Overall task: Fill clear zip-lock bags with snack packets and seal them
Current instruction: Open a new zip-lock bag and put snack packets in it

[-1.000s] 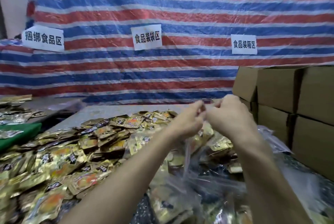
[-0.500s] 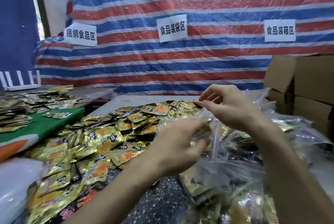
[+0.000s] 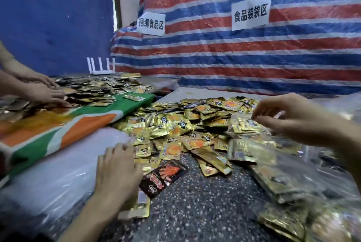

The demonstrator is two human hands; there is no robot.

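Snack packets (image 3: 172,130) lay heaped on the surface (image 3: 195,212), the nearest under our left hand (image 3: 117,173), fingers straight and flat, probably reaching for empty bags (image 3: 58,173). Farther off, our right hand (image 3: 293,122) hovered loosely curled, empty, above filled zip-lock bags (image 3: 283,179).

Gold snack packets (image 3: 175,128) lie heaped on the speckled bench (image 3: 195,214); filled clear zip-lock bags (image 3: 283,181) lie flat rightward.
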